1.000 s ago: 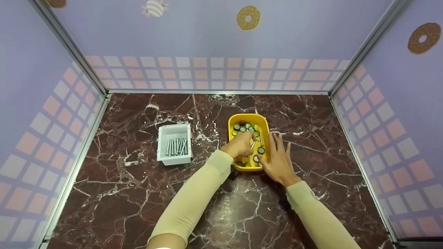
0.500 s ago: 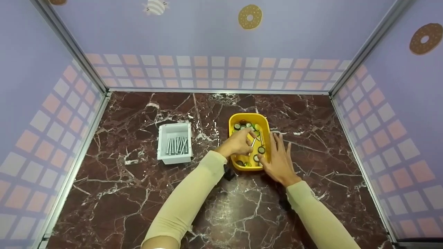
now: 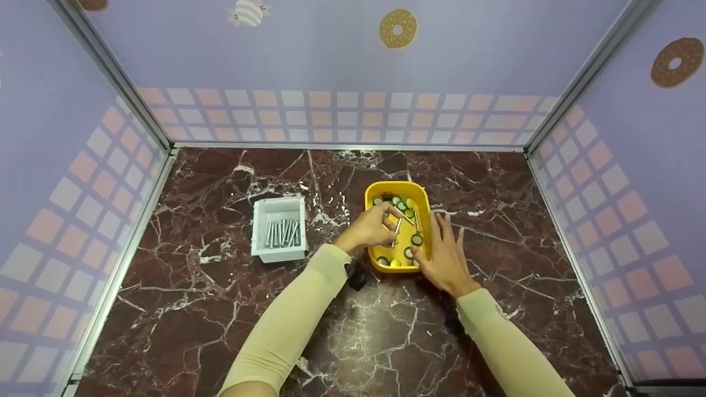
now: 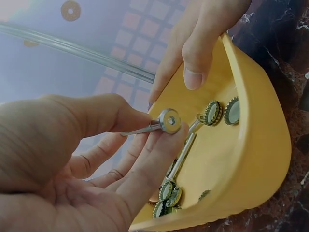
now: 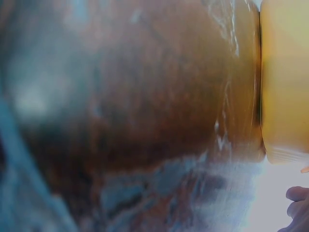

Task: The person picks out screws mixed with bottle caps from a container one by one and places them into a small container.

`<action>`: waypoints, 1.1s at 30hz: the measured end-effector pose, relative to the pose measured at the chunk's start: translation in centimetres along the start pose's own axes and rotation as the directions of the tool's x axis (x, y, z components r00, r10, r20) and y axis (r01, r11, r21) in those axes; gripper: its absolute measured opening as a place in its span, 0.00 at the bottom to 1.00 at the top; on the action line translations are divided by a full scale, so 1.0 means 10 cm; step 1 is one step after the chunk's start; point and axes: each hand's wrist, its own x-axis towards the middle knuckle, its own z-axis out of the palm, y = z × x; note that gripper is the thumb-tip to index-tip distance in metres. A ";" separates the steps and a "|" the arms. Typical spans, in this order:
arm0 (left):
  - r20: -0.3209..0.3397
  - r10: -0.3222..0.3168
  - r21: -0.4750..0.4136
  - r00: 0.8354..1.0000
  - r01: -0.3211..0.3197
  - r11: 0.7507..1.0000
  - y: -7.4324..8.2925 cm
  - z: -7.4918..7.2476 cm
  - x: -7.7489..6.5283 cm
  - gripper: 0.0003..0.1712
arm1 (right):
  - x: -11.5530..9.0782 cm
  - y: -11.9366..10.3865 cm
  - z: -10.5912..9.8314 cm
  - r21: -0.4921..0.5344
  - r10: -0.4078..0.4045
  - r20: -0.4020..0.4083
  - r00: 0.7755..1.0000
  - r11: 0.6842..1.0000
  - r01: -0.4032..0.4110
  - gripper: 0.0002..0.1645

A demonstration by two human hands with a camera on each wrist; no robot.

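Note:
Over the yellow tub (image 3: 392,187), my left hand (image 3: 370,227) pinches a silver bolt (image 4: 170,121) between thumb and fingers. Its round head with a hex socket faces the left wrist camera. Two more bolts (image 4: 183,155) lie in the tub among several crimped bottle caps (image 4: 212,113). Most caps are gathered at the far end, a few at the near end. My right hand (image 3: 445,259) rests along the tub's right side, fingers straight, thumb over the near rim. Only the tub's outer wall (image 5: 287,87) and a bit of hand show in the right wrist view.
Left of the tub stands a white bin (image 3: 279,256) with several similar bolts (image 3: 283,232) in it. Both containers sit on a dark red marbled tabletop (image 3: 193,309). Patterned panels (image 3: 331,66) wall off the back and both sides.
My left hand has drawn back left and a little up from the tub's middle, with a bolt now showing in its fingers. The right hand has stayed at the tub's side.

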 end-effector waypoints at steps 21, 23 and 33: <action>-0.044 0.035 -0.076 0.998 -0.038 0.996 -0.06 -0.25 -0.20 0.33 | 0.00 0.01 0.00 0.014 0.015 0.011 1.000 1.000 -0.015 0.63; -0.053 0.029 -0.065 0.998 -0.032 0.997 -0.06 -0.29 -0.23 0.33 | 0.00 0.01 -0.01 0.014 0.014 0.011 1.000 1.000 -0.014 0.63; -0.134 0.046 0.044 0.990 -0.041 0.998 -0.11 -0.58 -0.35 0.31 | 0.00 0.02 0.00 0.017 0.010 0.013 1.000 1.000 -0.011 0.62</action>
